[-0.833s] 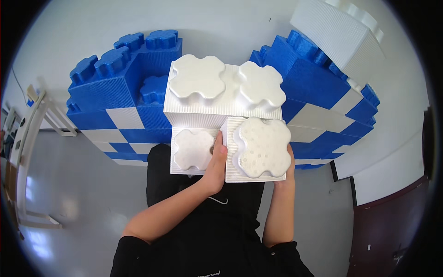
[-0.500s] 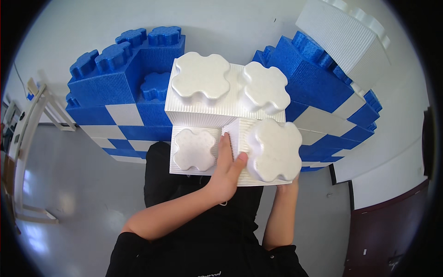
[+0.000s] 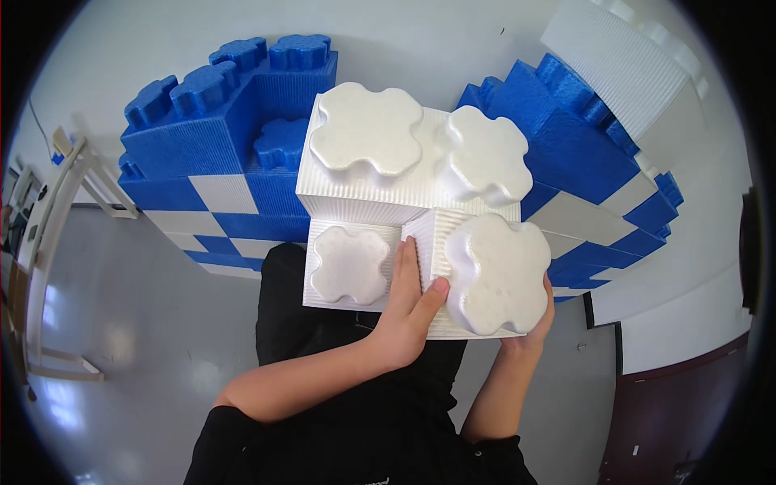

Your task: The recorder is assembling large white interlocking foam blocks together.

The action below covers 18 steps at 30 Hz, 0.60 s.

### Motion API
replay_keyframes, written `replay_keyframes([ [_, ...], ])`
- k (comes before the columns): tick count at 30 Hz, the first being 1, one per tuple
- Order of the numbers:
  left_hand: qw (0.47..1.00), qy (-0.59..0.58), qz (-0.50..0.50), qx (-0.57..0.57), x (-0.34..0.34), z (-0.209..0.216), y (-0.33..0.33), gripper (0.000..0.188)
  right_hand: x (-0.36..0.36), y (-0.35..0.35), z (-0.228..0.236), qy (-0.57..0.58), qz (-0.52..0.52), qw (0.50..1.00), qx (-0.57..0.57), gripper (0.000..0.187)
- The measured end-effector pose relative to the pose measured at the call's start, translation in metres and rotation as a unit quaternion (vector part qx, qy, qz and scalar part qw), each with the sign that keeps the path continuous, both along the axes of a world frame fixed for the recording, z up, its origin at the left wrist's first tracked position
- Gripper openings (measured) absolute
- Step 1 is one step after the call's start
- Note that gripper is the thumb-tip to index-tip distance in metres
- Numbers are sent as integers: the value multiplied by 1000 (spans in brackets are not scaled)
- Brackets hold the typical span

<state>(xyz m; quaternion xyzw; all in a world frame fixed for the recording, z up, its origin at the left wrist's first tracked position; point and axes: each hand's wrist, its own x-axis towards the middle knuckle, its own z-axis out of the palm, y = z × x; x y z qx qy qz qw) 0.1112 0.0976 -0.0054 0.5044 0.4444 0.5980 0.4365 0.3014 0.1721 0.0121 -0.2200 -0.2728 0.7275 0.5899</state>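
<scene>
Background: blue-and-white block stack [image 3: 186, 158] on grey floor [image 3: 145, 323].
Left hand [image 3: 404, 319] and right hand [image 3: 537, 323] grasped opposite sides of one-stud white block [image 3: 501, 279], located just before two-stud white block [image 3: 368, 125].

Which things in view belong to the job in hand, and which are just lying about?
In the job: single-stud white block, between the left hand and right hand; two-stud white block beyond it; blue-and-white block stacks either side, probably.

Just about: white stand, far left; dark red door, lower right.
</scene>
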Motion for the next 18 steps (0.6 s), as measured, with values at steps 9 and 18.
replay_keyframes([
  [9,995,-95,-36,17,-4,7,-7,82,6,-11,1,-44,29,998,35,45],
  [18,999,-26,-15,-14,4,11,-8,80,24,-2,-9,-36,76,994,76,48],
])
